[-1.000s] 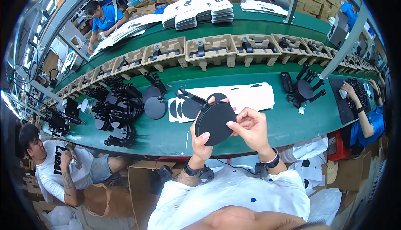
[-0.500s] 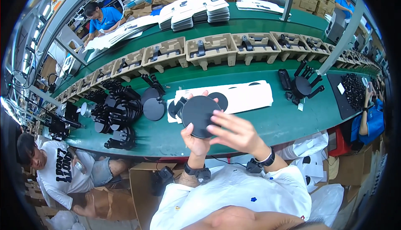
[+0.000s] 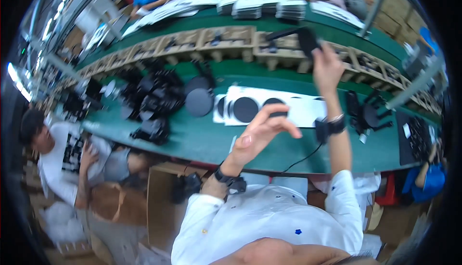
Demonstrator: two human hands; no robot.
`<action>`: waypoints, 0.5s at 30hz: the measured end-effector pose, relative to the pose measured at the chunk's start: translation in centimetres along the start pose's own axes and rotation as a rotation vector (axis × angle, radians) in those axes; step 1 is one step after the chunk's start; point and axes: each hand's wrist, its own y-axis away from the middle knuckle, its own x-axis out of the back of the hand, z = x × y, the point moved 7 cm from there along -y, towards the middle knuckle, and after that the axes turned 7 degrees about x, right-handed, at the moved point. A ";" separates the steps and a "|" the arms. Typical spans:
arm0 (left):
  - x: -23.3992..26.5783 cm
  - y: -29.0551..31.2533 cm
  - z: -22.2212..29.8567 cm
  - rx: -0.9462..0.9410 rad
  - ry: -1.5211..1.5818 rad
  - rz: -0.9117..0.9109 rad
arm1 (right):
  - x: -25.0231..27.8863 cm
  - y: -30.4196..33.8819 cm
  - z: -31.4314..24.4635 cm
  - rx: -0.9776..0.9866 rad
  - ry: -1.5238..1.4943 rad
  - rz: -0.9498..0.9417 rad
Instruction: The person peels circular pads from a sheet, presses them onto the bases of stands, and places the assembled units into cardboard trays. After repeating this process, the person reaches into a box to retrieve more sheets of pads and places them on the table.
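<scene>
My right hand (image 3: 328, 67) reaches out to the far side and grips a black stand with a round base (image 3: 307, 42), blurred by motion. The stand is tilted above the row of brown moulded trays (image 3: 262, 64), its arm pointing left. Nearer to me, my left hand (image 3: 257, 137) is held over the front of the green table (image 3: 192, 144), fingers apart and holding nothing. Just beyond it lies a white sheet (image 3: 306, 116) with round black pads (image 3: 245, 110) on it.
Left of the sheet are a black stand with a round base (image 3: 198, 102) and a heap of similar stands (image 3: 154, 91). More stands (image 3: 369, 116) lie at right. White card stacks (image 3: 248, 7) sit behind the trays. A person (image 3: 72, 154) sits at left; others work around.
My right hand has carried the round-based stand away from my left hand, up and to the right over the trays. My left hand has let go of it. The whole view has shifted.
</scene>
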 end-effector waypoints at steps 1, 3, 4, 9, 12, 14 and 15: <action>-1.7 -0.1 2.7 -0.152 0.029 -0.073 | -1.8 -1.3 2.2 0.091 0.071 -0.013; -5.5 0.7 7.6 -0.526 0.190 -0.306 | -6.3 -2.7 6.0 -0.094 0.030 -0.185; -5.6 -0.5 8.8 -0.715 0.250 -0.399 | -9.1 -0.5 6.4 -0.114 -0.017 -0.235; -8.8 1.4 11.7 -0.718 0.666 -0.330 | -18.8 0.9 1.5 -0.115 -0.167 -0.383; -9.0 1.7 11.5 -0.717 0.621 -0.259 | -21.2 1.2 0.8 -0.107 -0.173 -0.443; -8.7 1.9 11.4 -0.695 0.624 -0.218 | -21.4 1.3 1.6 -0.107 -0.143 -0.478; -8.6 2.0 11.3 -0.681 0.632 -0.201 | -21.2 1.4 2.2 -0.108 -0.121 -0.494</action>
